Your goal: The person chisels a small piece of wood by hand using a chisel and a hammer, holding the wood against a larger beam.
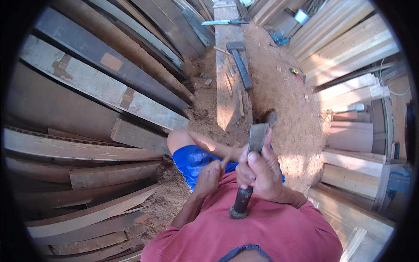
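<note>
My right hand (261, 171) grips a broad chisel (256, 138) by its dark round handle, the flat grey blade pointing up and away from me. My left hand (209, 174) is closed around a thin wooden stick, just left of the chisel; what the stick belongs to is hidden. Both hands are held close in front of my red shirt, above my knee in blue shorts (192, 159). Ahead of the blade lies a long wooden beam (229, 65) on the ground.
A dark hammer-like tool (239, 59) and a saw (224, 22) lie on the beam. Stacked dark planks (100, 87) fill the left side, pale boards (349, 48) the right. Sawdust (283, 87) covers the ground, with a small red tool (297, 73) on it.
</note>
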The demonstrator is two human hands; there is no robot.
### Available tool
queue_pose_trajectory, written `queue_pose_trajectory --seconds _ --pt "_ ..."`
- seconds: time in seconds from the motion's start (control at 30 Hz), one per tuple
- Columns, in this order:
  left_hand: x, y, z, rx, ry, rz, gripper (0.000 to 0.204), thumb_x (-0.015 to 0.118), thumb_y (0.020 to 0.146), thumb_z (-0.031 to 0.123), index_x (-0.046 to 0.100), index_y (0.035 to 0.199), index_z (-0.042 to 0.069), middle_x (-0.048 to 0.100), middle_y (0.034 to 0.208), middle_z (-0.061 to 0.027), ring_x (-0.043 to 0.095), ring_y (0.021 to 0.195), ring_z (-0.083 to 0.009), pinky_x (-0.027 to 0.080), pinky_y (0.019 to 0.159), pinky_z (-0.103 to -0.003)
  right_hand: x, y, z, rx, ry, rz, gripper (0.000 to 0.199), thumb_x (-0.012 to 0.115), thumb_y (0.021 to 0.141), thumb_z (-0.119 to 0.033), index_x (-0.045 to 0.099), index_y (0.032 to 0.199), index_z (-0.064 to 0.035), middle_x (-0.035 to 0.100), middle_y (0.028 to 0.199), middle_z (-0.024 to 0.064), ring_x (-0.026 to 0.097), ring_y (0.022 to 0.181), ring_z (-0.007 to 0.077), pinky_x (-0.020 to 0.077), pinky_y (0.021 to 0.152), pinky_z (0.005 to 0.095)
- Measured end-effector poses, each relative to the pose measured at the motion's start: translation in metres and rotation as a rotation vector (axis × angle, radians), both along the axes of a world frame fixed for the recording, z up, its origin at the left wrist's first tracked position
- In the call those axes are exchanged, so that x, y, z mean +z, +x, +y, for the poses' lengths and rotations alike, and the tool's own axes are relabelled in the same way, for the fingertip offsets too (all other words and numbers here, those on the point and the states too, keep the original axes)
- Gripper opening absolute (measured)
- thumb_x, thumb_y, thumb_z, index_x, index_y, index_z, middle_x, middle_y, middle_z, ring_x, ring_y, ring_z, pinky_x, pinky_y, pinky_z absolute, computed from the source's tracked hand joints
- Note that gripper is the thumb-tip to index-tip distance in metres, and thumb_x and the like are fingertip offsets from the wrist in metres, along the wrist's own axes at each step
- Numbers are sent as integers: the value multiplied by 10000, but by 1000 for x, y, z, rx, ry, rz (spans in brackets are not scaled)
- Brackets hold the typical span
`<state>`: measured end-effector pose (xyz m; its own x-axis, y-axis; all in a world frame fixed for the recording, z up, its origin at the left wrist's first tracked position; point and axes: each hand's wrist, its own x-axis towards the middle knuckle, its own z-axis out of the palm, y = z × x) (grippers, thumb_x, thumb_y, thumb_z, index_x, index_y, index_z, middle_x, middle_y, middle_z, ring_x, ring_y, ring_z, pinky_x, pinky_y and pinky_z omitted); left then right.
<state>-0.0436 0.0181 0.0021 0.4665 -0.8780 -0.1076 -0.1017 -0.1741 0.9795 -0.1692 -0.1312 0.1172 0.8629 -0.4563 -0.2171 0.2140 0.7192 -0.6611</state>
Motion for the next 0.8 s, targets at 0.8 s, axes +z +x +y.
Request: queue_pose_trajectory --seconds 0.8 --pt "-18 -2 8 -4 39 647 497 330 1020 471 490 729 102 380 539 30 349 485 -104 276 457 -262 -11 1 -19 -89 -87 -19 202 459 1000 -250 497 1019 -53 371 597 -42 359 449 50 393 435 229"
